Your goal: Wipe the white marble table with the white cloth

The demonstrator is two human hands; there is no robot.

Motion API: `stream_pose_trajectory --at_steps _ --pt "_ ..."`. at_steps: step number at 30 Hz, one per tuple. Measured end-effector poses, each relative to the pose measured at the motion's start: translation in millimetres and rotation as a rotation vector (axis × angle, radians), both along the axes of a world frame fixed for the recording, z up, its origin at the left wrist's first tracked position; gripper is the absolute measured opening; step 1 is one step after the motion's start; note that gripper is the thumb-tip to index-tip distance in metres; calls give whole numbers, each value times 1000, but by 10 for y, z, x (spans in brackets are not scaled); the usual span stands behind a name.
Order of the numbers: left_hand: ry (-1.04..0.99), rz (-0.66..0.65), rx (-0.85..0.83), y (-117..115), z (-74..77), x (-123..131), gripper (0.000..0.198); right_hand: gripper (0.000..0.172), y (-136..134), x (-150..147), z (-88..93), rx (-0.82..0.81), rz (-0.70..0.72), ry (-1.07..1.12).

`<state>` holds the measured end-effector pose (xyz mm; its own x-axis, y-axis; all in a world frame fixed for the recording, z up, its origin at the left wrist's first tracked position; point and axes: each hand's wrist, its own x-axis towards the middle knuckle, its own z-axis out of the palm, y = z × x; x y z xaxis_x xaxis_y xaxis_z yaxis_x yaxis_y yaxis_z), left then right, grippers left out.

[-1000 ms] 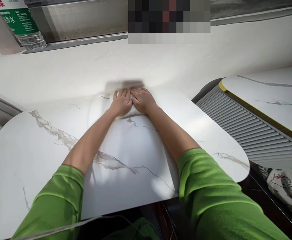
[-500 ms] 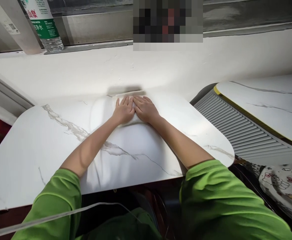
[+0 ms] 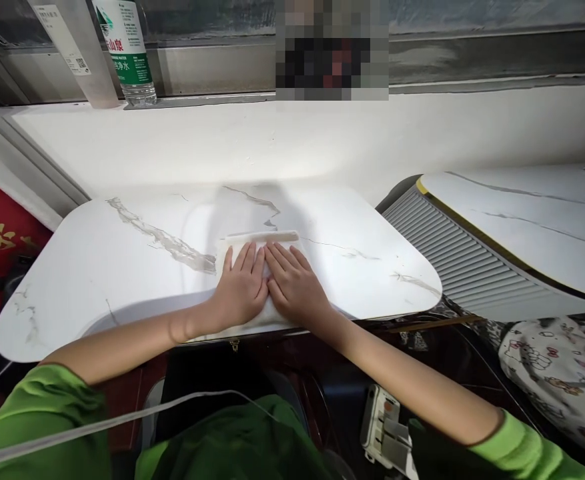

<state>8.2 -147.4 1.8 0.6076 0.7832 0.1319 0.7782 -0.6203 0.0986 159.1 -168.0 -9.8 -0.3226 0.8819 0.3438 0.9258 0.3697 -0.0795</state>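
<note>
Both of my hands lie flat, side by side, on a folded white cloth (image 3: 259,238) near the front edge of a white marbled table (image 3: 137,280). My left hand (image 3: 239,288) has its fingers stretched out and pressed down on the cloth. Beside it, thumb against thumb, my right hand (image 3: 297,287) rests the same way with fingers extended. The cloth's far edge shows beyond my fingertips, and much of the rest is covered by the hands.
On the window ledge stand a labelled water bottle (image 3: 129,57) and a frosted tall container (image 3: 79,57). A second marbled table (image 3: 537,227) with a ribbed side is at right. Below lie a power strip (image 3: 385,427) and a patterned cloth bag (image 3: 547,373). A white cable (image 3: 122,420) crosses in front of me.
Both hands have drawn the cloth from the table's far edge by the wall toward me, to the near edge. The camera view has shifted somewhat too.
</note>
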Motion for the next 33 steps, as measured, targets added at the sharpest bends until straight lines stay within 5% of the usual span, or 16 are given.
stream_pose_trajectory --at_steps 5,11,24,33 --pt "27 14 -7 -148 21 -105 59 57 -105 -113 19 -6 25 -16" --pt "38 29 -4 19 6 -103 59 57 85 -140 17 -30 14 14" --pt "71 78 -49 1526 53 -244 59 57 1602 -355 66 -135 -44 77" --pt "45 116 -61 2178 45 -183 58 58 2258 -355 67 -149 -78 82"
